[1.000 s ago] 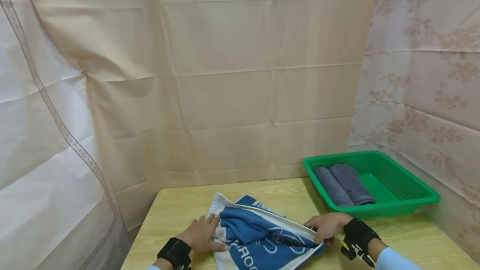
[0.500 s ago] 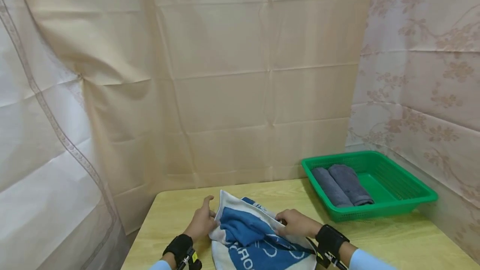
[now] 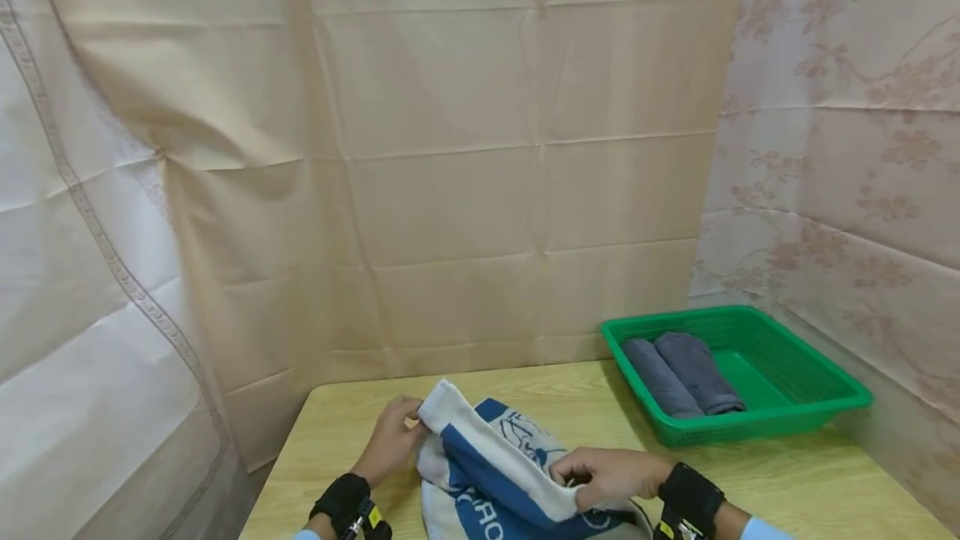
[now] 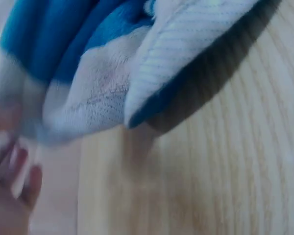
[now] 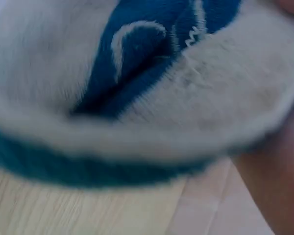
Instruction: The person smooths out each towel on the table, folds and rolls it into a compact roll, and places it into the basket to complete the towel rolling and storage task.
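Note:
A blue and white towel (image 3: pixel 487 473) with lettering and line drawings lies bunched on the table, its upper white border lifted and folded over. At its top left corner my left hand (image 3: pixel 390 440) pinches the white border between thumb and fingers. My right hand (image 3: pixel 615 473) grips the same border farther right, with fingers curled at the edge. In the left wrist view the towel (image 4: pixel 103 83) hangs close over the wood, and the left hand (image 4: pixel 12 191) shows blurred at the side. The right wrist view has the towel (image 5: pixel 245 88) sagging in folds, with part of the right hand (image 5: pixel 279 166) beside it.
A green plastic basket (image 3: pixel 795 423) stands at the right back of the wooden table (image 3: pixel 345 415). Two rolled dark grey towels (image 3: pixel 678 373) lie side by side in its left half. Beige and floral curtains (image 3: pixel 510 190) hang behind and beside the table.
My right hand has moved left from the towel's right corner along its border. My left hand has gone from lying on the towel to pinching its corner, and the border is now raised.

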Tool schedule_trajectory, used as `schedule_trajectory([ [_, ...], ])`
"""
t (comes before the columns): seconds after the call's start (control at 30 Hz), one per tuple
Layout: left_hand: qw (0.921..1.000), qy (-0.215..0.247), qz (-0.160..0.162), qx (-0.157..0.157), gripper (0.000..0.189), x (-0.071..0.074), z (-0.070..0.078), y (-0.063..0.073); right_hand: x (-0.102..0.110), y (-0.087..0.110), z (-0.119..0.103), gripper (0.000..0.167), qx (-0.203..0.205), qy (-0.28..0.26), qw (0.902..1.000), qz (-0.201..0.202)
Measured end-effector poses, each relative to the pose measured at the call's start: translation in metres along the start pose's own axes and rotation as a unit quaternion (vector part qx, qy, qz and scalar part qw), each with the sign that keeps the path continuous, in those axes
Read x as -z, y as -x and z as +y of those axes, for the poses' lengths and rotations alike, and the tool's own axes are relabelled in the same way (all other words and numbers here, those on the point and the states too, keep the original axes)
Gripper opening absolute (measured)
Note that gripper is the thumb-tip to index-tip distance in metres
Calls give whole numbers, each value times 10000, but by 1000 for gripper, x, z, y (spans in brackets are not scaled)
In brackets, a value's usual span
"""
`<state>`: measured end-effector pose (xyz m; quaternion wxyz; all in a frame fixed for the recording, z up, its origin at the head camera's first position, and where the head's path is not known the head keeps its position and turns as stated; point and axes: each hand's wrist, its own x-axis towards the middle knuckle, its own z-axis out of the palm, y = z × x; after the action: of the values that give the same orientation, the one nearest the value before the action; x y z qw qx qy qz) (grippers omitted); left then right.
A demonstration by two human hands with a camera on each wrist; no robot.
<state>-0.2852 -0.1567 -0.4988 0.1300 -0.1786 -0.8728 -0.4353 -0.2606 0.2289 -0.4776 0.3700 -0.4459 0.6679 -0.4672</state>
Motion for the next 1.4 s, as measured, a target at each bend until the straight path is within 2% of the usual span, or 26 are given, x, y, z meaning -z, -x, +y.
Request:
schedule_trajectory([
  [0.07, 9970, 564, -523, -64, 29, 5, 4, 0, -5, 0, 0, 9, -170, 79, 9981, -581],
  [0.1, 9927, 837, -859, -111, 30, 8, 6, 1, -7, 0, 0, 8, -287, 114, 9964, -788],
  [0.13, 9865, 1077, -1222, -152, 31, 10, 9, 1, -8, -1, 1, 13, -435, 89, 9945, -944],
  [0.2, 9691, 1468, -1976, -164, 31, 13, 12, 2, -9, -1, 2, 24, -665, 29, 9915, -1115],
  [0.27, 9535, 1641, -2528, -80, 30, 15, 12, 4, -9, -2, 3, 28, -739, -18, 9915, -1069],
  [0.37, 9355, 1841, -3009, 174, 28, 16, 11, 8, -11, -6, 6, 29, -493, 23, 9966, -657],
  [0.43, 9318, 1900, -3072, 354, 33, 15, 9, 10, -15, -10, 8, 30, -314, 154, 9991, -225],
  [0.47, 9333, 1907, -3001, 504, 38, 14, 8, 10, -17, -11, 9, 31, -276, 297, 9992, -5],
  [0.5, 9360, 1919, -2880, 645, 42, 12, 7, 10, -20, -14, 11, 33, -281, 485, 9982, 193],
  [0.57, 9479, 1798, -2492, 837, 43, 7, 4, 11, -26, -17, 13, 39, -392, 759, 9957, 365],
  [0.67, 9666, 1430, -1799, 1134, 33, -1, -2, 10, -33, -22, 11, 45, -406, 1447, 9886, 45],
  [0.7, 9711, 1265, -1655, 1166, 30, -2, -3, 10, -35, -23, 10, 45, -325, 1761, 9838, -119],
  [0.77, 9770, 853, -1612, 1108, 27, -3, -6, 8, -37, -23, 8, 39, -182, 2380, 9700, -463],
  [0.8, 9762, 752, -1706, 1106, 26, -4, -7, 7, -37, -23, 7, 34, -71, 2824, 9574, -596],
  [0.87, 9711, 568, -2110, 962, 27, -2, -7, 5, -37, -22, 8, 25, 109, 3638, 9287, -718],
  [0.9, 9659, 526, -2380, 873, 29, -2, -6, 4, -37, -21, 8, 21, 152, 3969, 9150, -716],
  [0.97, 9501, 669, -2932, 826, 37, -2, -4, 5, -36, -18, 8, 15, 304, 4408, 8944, -691],
  [1.0, 9424, 753, -3153, 830, 43, -2, -2, 5, -35, -15, 8, 13, 407, 4558, 8869, -626],
  [1.07, 9338, 761, -3397, 829, 56, -5, 1, 7, -32, -10, 8, 7, 477, 4646, 8832, -434],
  [1.13, 9354, 644, -3390, 771, 67, -10, 3, 8, -28, -3, 7, 6, 453, 4697, 8815, -170],
  [1.27, 9528, 94, -2995, 493, 75, -24, 4, 7, -21, 8, 8, 29, 191, 4918, 8693, 461],
  [1.33, 9578, 77, -2821, 547, 76, -29, 6, 7, -19, 12, 10, 36, 88, 5000, 8626, 769],
  [1.4, 9601, 331, -2668, 765, 78, -32, 7, 8, -17, 14, 14, 40, 79, 4942, 8631, 1039],
])
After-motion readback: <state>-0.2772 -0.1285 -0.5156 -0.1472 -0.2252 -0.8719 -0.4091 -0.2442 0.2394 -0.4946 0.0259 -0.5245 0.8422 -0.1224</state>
